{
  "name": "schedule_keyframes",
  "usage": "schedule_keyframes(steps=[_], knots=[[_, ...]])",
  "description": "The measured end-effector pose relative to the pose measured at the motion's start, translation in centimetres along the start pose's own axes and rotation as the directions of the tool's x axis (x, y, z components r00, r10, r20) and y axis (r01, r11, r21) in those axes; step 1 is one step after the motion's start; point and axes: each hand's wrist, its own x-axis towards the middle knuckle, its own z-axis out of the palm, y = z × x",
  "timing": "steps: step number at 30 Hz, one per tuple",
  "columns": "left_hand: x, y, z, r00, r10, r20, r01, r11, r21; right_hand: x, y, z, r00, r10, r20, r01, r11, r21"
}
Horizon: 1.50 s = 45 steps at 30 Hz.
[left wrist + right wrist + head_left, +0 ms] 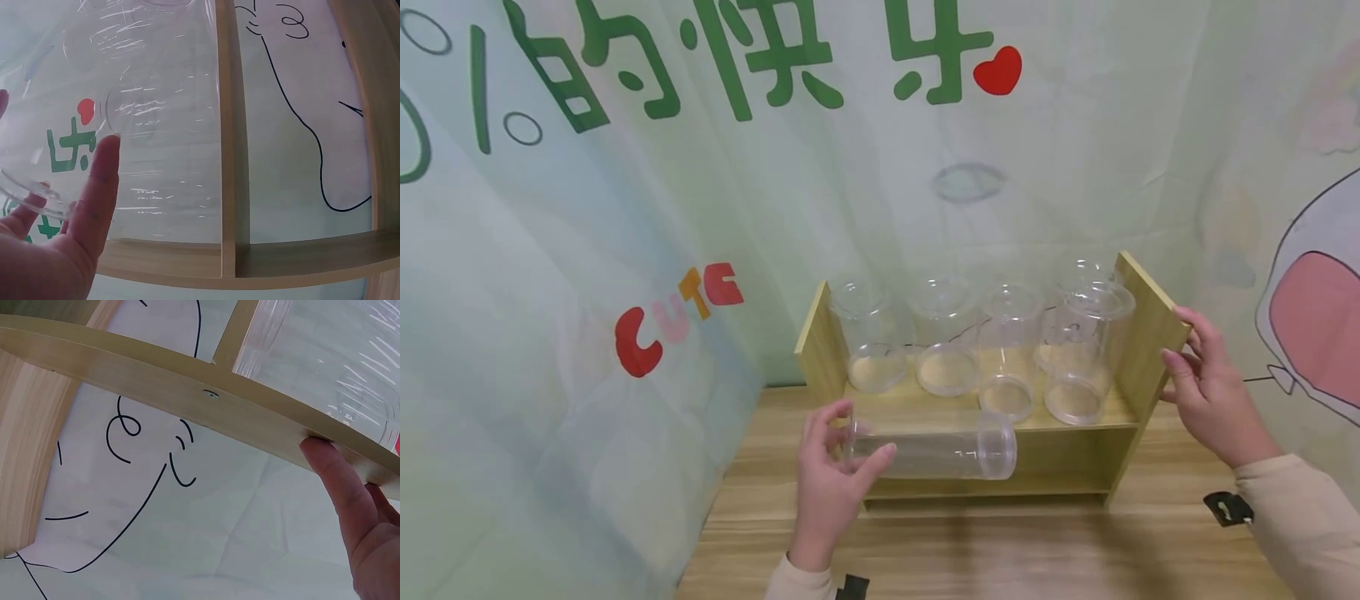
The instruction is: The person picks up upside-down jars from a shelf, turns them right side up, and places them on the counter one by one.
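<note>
A clear plastic jar (925, 454) lies sideways in the air in front of the wooden shelf (827, 333), its thicker end pointing right. My left hand (838, 475) grips the jar by its left end, the thumb along the near side and the fingers round the rim. The left wrist view shows the jar's rim (37, 200) between the fingers. At the shelf's right side panel (1146, 333), my right hand (1213, 400) holds the upper front corner between thumb and fingers. Its fingertips rest against the panel (250, 419) in the right wrist view.
Several upright clear jars (947, 367) stand on the upper board, close together at the right. Beneath them is a lower compartment (1067, 458). The shelf stands on a wood-grain table (1000, 542), against a printed cloth (850, 192) hanging behind and at the left.
</note>
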Motion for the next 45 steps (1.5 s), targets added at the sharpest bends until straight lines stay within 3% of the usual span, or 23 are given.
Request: schedule_keyframes(steps=[7,14,18,24,36,45], knots=[[-1.0,-0.7,0.2,0.997,-0.073,0.007,0.073,0.997,-0.034,-0.1,0.1,0.2,1.0,0.014,-0.009,-0.014,1.0,0.0],[-1.9,-1.7,0.8,0.995,-0.098,0.006,0.098,0.984,-0.147,0.1,0.1,0.0,1.0,0.025,-0.014,-0.025,1.0,-0.003],[-2.4,-2.3,1.3,0.994,-0.109,0.015,0.109,0.967,-0.229,0.0,0.1,-0.1,0.999,0.031,-0.009,-0.031,1.0,0.003],[-3.4,-3.1,1.7,0.982,-0.188,0.001,0.178,0.93,-0.323,-0.1,0.0,0.1,0.999,0.031,-0.017,-0.031,0.999,0.024],[-4.6,-4.5,3.1,0.958,-0.287,0.025,0.276,0.889,-0.365,-0.2,0.0,-0.4,0.999,0.049,-0.02,-0.049,0.999,0.013],[-4.9,-5.4,4.0,0.945,-0.327,0.022,0.309,0.867,-0.39,-3.1,-0.8,1.2,0.978,0.1,-0.182,-0.098,0.995,0.016]])
